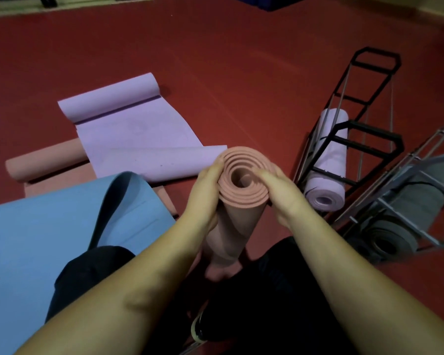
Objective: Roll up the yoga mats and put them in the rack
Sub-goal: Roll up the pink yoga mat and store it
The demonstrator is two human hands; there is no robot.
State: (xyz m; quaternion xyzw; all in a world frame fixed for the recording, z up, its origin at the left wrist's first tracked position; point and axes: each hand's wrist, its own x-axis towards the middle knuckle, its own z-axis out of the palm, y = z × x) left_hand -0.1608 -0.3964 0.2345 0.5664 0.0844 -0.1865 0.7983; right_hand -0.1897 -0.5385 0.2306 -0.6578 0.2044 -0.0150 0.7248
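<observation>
Two hands hold a rolled pink yoga mat (237, 198) upright between the person's knees, its spiral end facing the camera. The left hand (207, 187) has its grip wrapped round the left side of the roll near the top, fingers curled against it; the right hand (280, 190) clasps the right side, its thumb lying across the spiral edge. The roll's lower end rests near the red floor (215, 60) (just where is hidden by the legs).

To the right stands a black rack (364, 129) with a rolled lilac mat (328, 172) lying in it. Beside it, a grey rack (420, 180) holds rolled grey mats (392, 239). On the floor to the left lie a part-unrolled lilac mat (136, 131), another pink mat (44, 162) beneath it, and a blue mat (36, 231) nearest the person.
</observation>
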